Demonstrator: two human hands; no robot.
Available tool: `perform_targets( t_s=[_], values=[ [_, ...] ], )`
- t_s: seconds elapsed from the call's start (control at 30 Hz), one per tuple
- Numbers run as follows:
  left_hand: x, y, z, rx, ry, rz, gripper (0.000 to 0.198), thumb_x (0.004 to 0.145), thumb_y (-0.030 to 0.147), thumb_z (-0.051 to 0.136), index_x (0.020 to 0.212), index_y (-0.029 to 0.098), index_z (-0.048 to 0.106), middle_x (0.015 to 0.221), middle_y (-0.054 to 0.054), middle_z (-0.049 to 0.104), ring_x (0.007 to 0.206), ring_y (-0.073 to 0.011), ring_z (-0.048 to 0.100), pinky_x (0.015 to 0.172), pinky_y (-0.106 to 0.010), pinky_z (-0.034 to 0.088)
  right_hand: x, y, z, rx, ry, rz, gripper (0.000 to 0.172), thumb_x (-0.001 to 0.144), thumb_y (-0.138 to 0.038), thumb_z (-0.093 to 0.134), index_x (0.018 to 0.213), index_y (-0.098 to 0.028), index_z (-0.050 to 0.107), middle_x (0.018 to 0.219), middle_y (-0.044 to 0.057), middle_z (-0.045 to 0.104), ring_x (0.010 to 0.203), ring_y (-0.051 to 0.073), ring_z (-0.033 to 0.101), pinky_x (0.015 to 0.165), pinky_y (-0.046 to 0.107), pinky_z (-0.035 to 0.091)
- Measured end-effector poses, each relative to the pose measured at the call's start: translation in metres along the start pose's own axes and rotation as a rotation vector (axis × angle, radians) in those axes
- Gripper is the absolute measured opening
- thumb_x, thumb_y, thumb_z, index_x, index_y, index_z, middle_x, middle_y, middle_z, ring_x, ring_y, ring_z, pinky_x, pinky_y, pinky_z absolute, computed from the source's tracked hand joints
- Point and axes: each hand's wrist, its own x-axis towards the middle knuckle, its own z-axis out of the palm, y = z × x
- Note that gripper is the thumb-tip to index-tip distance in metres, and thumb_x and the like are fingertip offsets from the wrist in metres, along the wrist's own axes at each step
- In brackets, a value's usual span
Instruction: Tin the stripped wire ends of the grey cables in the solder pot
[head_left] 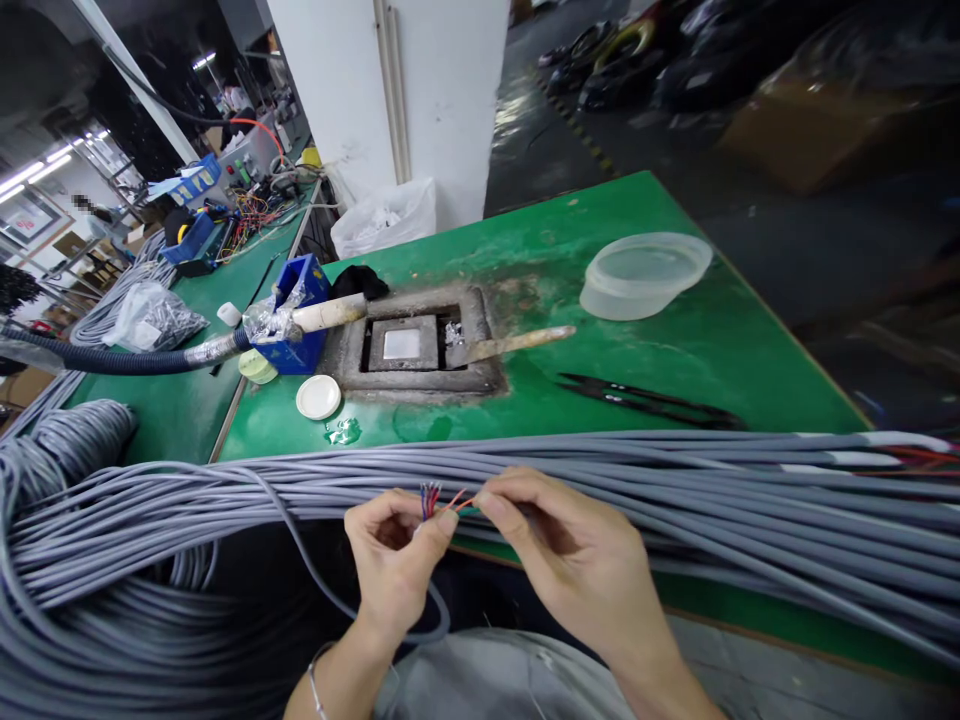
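My left hand [394, 560] is closed around the stripped end of a grey cable, with a tuft of thin coloured wires [430, 497] sticking up from its fingers. My right hand [555, 545] pinches one orange wire [459, 504] of that tuft between thumb and forefinger, pulled sideways to the right. Both hands are just in front of a thick bundle of grey cables [675, 480] that lies across the near edge of the green table [540, 250]. The held cable loops down from my left hand toward my lap.
A solder pot [412, 345] is set into the table, with a scraper [510, 345] resting on it and a black hose [112, 355] leading to it. Black snips [645, 395], a clear plastic tub [645, 272], a white lid [318, 396] and a blue bin [300, 310] stand around it.
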Motion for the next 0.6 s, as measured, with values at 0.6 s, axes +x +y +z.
perform_targets(
  t_s=[0.6],
  values=[
    [0.066, 0.058, -0.026, 0.465, 0.027, -0.113, 0.024, 0.053, 0.029, 0.075, 0.047, 0.013, 0.058, 0.042, 0.004, 0.043, 0.042, -0.0051, 0.034, 0.041, -0.02, 0.026, 0.005, 0.011, -0.012, -0.349, 0.056, -0.215, 0.014, 0.09, -0.006, 0.056, 0.085, -0.019, 0.057, 0.073, 0.0, 0.061, 0.064, 0.012, 0.059, 0.068, 0.025, 0.048]
  ],
)
